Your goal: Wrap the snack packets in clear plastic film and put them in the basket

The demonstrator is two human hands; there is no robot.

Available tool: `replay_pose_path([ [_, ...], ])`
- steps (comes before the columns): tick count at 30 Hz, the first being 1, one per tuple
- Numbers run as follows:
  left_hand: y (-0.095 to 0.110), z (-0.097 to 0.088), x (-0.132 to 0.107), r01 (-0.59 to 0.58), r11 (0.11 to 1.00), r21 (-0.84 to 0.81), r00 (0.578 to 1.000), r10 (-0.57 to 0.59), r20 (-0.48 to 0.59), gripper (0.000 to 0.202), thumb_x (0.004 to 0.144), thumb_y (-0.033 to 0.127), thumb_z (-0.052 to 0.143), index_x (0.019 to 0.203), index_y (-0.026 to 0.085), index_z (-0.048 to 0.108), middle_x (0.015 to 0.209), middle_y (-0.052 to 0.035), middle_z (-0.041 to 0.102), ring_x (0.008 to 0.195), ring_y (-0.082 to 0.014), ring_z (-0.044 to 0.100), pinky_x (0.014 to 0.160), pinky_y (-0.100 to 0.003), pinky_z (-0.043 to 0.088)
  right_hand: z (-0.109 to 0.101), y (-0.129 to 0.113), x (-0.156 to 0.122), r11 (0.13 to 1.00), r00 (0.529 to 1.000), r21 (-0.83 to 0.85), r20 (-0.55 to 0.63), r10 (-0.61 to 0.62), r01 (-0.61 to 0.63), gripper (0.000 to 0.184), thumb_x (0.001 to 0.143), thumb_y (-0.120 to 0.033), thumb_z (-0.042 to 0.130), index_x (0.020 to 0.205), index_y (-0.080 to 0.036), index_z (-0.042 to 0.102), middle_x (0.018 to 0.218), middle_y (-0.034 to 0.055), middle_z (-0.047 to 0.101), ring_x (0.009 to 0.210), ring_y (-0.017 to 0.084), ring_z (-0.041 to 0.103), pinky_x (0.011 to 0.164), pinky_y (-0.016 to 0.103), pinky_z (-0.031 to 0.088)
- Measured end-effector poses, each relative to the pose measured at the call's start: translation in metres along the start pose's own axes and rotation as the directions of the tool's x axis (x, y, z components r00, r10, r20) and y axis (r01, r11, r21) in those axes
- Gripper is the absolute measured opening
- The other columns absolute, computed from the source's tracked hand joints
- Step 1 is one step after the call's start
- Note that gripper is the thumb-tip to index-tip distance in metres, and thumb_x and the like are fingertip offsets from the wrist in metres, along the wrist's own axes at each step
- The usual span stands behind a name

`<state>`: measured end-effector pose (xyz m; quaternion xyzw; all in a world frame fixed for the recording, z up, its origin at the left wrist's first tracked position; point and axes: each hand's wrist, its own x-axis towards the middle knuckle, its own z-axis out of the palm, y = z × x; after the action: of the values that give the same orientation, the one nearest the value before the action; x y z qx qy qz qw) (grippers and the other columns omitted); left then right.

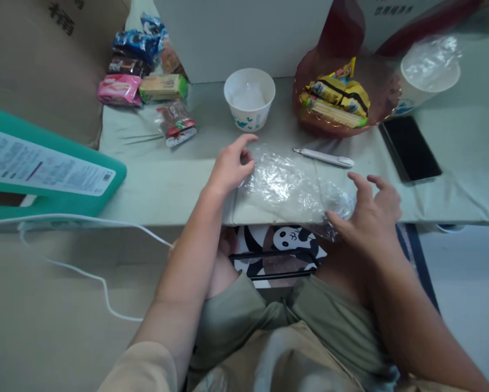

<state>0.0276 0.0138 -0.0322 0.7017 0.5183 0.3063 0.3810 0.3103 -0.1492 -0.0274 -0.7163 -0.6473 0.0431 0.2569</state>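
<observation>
Clear plastic film [283,185], lying along the worktop's [166,185] near edge between the half-curled left hand [230,163] and the right hand [370,212], its fingers [361,188] wide, probably handles best pinched lightly at both ends.

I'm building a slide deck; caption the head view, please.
Left hand and right hand at either end of crumpled clear plastic, a patterned cup and slim white tool beyond.
</observation>
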Motion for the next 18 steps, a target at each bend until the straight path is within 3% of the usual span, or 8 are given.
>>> replay_pose_path([
  [4, 0.011, -0.008, -0.005, 0.003, 0.97, -0.242, 0.997, 0.017, 0.082, 0.05, 0.074, 0.009, 0.068, 0.122, 0.025, 0.068, 0.085, 0.0016, 0.065, 0.076, -0.0135, 0.063, 0.082, -0.033, 0.056, -0.007, -0.016, 0.025, 0.964, 0.982, 0.232, 0.104, -0.156, 0.129, 0.071, 0.08, -0.042, 0.076, 0.144, -0.026, 0.05, 0.133, 0.017, 0.061, 0.122, 0.038, 0.061, 0.103, 0.06, 0.05],
  [8, 0.021, -0.023, -0.015, 0.046, 0.922, -0.384, 0.993, -0.001, 0.118, 0.046, 0.072, 0.013, 0.074, 0.116, 0.025, 0.068, 0.087, 0.0021, 0.063, 0.078, -0.014, 0.067, 0.084, -0.035, 0.06, 0.016, -0.042, 0.076, 0.886, 0.936, 0.423, 0.196, -0.291, 0.187, 0.078, 0.07, -0.047, 0.084, 0.139, -0.024, 0.054, 0.136, 0.0157, 0.065, 0.123, 0.034, 0.064, 0.101, 0.051, 0.054],
  [10, 0.024, -0.032, -0.021, 0.092, 0.894, -0.438, 0.983, -0.013, 0.181, 0.051, 0.069, 0.016, 0.079, 0.117, 0.028, 0.067, 0.089, 0.0022, 0.064, 0.082, -0.0162, 0.071, 0.084, -0.036, 0.062, 0.029, -0.056, 0.098, 0.853, 0.815, 0.496, 0.422, -0.398, 0.16, 0.058, 0.07, -0.044, 0.083, 0.121, -0.024, 0.064, 0.114, 0.0103, 0.074, 0.101, 0.029, 0.071, 0.088, 0.045, 0.059],
  [12, 0.025, -0.04, -0.026, 0.117, 0.849, -0.515, 0.976, -0.003, 0.217, 0.06, 0.066, 0.021, 0.083, 0.122, 0.031, 0.063, 0.094, 0.0023, 0.066, 0.088, -0.0188, 0.074, 0.087, -0.038, 0.062, 0.039, -0.067, 0.109, 0.811, 0.582, 0.577, 0.629, -0.515, 0.093, 0.026, 0.077, -0.039, 0.076, 0.096, -0.023, 0.068, 0.087, 0.0038, 0.075, 0.077, 0.022, 0.071, 0.073, 0.037, 0.058],
  [13, 0.024, -0.043, -0.026, 0.108, 0.811, -0.575, 0.98, 0.009, 0.196, 0.062, 0.067, 0.025, 0.083, 0.125, 0.033, 0.061, 0.099, 0.0023, 0.068, 0.094, -0.02, 0.075, 0.09, -0.039, 0.062, 0.043, -0.072, 0.11, 0.785, 0.499, 0.618, 0.67, -0.55, 0.036, 0.016, 0.081, -0.037, 0.071, 0.086, -0.023, 0.066, 0.078, 0.0014, 0.073, 0.069, 0.019, 0.068, 0.068, 0.034, 0.056],
  [14, 0.022, -0.046, -0.026, 0.084, 0.763, -0.641, 0.988, 0.017, 0.15, 0.06, 0.07, 0.031, 0.081, 0.125, 0.033, 0.059, 0.105, 0.0022, 0.069, 0.103, -0.0212, 0.075, 0.095, -0.04, 0.06, 0.046, -0.075, 0.109, 0.755, 0.472, 0.655, 0.676, -0.566, -0.031, 0.014, 0.083, -0.036, 0.068, 0.081, -0.023, 0.063, 0.071, -0.0001, 0.07, 0.064, 0.017, 0.066, 0.063, 0.031, 0.054],
  [16, 0.016, -0.048, -0.023, 0.04, 0.657, -0.753, 0.999, -0.012, 0.043, 0.044, 0.082, 0.048, 0.069, 0.122, 0.03, 0.061, 0.12, 0.0004, 0.07, 0.125, -0.0231, 0.069, 0.102, -0.04, 0.057, 0.053, -0.077, 0.104, 0.684, 0.564, 0.709, 0.639, -0.523, -0.169, 0.016, 0.085, -0.037, 0.066, 0.08, -0.023, 0.059, 0.066, -0.0016, 0.068, 0.059, 0.015, 0.064, 0.057, 0.028, 0.052],
  [18, 0.008, -0.043, -0.019, 0.1, 0.589, -0.802, 0.995, -0.076, 0.068, 0.05, 0.088, 0.065, 0.056, 0.115, 0.025, 0.065, 0.131, -0.0041, 0.07, 0.137, -0.0253, 0.061, 0.103, -0.039, 0.056, 0.061, -0.076, 0.099, 0.621, 0.7, 0.737, 0.59, -0.402, -0.265, 0.019, 0.084, -0.038, 0.067, 0.085, -0.023, 0.056, 0.071, -0.0008, 0.07, 0.056, 0.014, 0.064, 0.053, 0.027, 0.051],
])
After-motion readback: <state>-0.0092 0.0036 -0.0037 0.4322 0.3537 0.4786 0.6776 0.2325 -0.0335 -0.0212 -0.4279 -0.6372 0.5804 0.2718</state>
